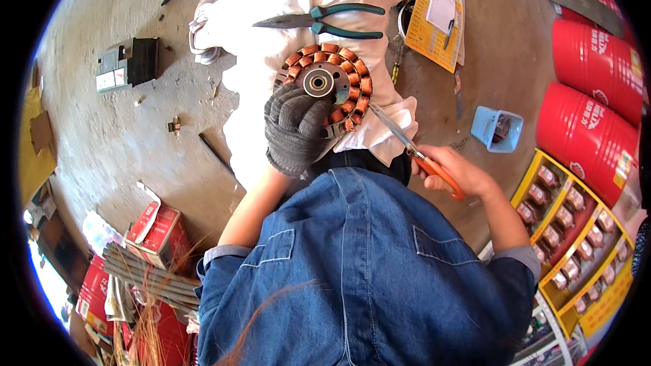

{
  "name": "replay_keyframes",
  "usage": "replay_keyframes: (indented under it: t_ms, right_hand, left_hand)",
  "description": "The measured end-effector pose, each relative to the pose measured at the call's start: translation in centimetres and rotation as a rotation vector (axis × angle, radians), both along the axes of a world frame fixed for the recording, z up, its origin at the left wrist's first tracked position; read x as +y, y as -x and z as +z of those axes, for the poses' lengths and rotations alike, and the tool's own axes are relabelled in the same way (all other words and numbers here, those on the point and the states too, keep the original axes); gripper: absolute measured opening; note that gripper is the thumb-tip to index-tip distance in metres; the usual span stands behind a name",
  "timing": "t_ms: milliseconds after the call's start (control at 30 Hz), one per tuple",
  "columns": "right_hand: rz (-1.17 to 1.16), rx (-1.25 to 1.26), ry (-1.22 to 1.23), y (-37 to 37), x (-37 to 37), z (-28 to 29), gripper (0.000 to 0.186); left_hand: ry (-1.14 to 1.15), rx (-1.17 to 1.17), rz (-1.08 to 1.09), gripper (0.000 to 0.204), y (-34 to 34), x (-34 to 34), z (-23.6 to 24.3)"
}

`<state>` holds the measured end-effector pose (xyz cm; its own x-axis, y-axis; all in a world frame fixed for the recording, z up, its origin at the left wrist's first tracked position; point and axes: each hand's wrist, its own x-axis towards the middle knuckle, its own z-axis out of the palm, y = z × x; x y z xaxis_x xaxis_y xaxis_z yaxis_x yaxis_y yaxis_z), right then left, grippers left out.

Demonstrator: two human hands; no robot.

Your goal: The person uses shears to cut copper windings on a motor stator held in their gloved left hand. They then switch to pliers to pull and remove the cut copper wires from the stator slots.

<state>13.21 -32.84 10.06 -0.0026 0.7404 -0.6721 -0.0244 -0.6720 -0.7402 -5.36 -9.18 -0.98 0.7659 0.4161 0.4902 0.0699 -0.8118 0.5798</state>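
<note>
A round motor stator (367, 86) with a ring of copper coils and a bearing at its centre rests over the white cloth (251, 102) on my lap. My left hand (294, 125), in a dark grey knitted glove, is closed on its lower left side, hiding part of the ring. Bare, my right hand (453, 171) grips orange-handled long-nose pliers (395, 129), whose tips point at the stator's right edge; whether they touch is unclear. Beyond the stator, green-handled long-nose pliers (325, 20) lie on the cloth with their handles apart.
A black battery-like box (127, 64) stands on the floor (169, 129) at left. To the right are a blue plastic container (498, 129), red drums (588, 122) and a yellow rack (576, 230) of small packs. A clipboard-like yellow sheet (427, 34) carries a notepad and pen.
</note>
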Motion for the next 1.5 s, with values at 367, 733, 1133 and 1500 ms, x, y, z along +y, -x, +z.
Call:
replay_keyframes:
  t_ms: [367,733,1133,1500]
  right_hand:
    - [0.149,-0.133,0.050,-1.3,0.3,0.8,0.056]
    - [0.256,-0.248,0.117,-2.2,2.0,2.2,0.062]
    - [0.340,-0.401,0.252,-2.8,4.6,4.0,0.057]
    - [0.206,-0.641,-0.152,-1.1,1.5,-3.8,0.043]
  left_hand:
    - [-0.008,0.009,-0.025,0.040,0.4,0.2,-0.3]
    - [0.004,0.003,-0.025,0.041,0.3,0.1,-0.5]
    - [-0.031,0.098,0.000,0.057,0.1,0.2,-0.2]
    - [-0.029,0.152,0.050,0.064,-0.5,0.0,0.5]
